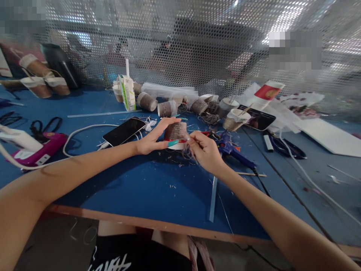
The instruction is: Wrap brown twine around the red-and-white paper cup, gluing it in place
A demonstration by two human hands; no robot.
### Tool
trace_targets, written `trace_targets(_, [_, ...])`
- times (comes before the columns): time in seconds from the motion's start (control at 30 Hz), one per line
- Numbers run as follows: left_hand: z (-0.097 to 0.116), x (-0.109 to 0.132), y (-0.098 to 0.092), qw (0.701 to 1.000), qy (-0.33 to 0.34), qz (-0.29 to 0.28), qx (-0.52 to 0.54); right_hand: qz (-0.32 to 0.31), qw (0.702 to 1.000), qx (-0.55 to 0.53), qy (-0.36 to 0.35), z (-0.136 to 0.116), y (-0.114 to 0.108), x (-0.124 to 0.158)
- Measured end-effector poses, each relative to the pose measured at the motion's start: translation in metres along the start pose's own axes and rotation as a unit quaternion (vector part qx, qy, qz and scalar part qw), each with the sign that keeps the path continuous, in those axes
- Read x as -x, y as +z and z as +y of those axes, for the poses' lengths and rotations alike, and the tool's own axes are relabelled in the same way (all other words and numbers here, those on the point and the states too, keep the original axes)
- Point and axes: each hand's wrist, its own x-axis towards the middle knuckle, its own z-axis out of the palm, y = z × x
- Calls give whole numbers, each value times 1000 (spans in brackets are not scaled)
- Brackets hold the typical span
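Note:
A small cup wound with brown twine (pixel 175 131) stands mid-table, with a red band and a white rim low on it. My left hand (pixel 153 141) holds it from the left, thumb and fingers with long teal nails around it. At the cup's right side, the fingers of my right hand (pixel 204 150) are pinched together on loose twine (pixel 187 153). A blue glue gun (pixel 234 150) lies just right of my right hand. Several twine-wrapped cups (pixel 167 108) lie behind the held one.
Left of my hands are a black phone (pixel 124 131), a white cable and a magenta power strip (pixel 42 150). A drink carton (pixel 127 93) stands behind. A clear glue stick (pixel 213 199) lies near the front edge; a wrapped cup (pixel 235 119) stands right.

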Motion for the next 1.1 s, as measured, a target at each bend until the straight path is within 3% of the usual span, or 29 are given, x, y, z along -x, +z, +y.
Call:
trace_targets(0.17, [-1,0,0,1000,9,3,3,28,999,12,12,0,6,5])
trace_targets(0.47, [-3,0,3,1000,-3,15,-1,41,996,71,-27,0,9,6])
trace_targets(0.8, [-7,-1,4,997,47,10,68,52,987,139,-61,4,9,7])
trace_targets(1.1, [-9,-1,6,998,33,13,56,41,976,205,-58,3,9,8])
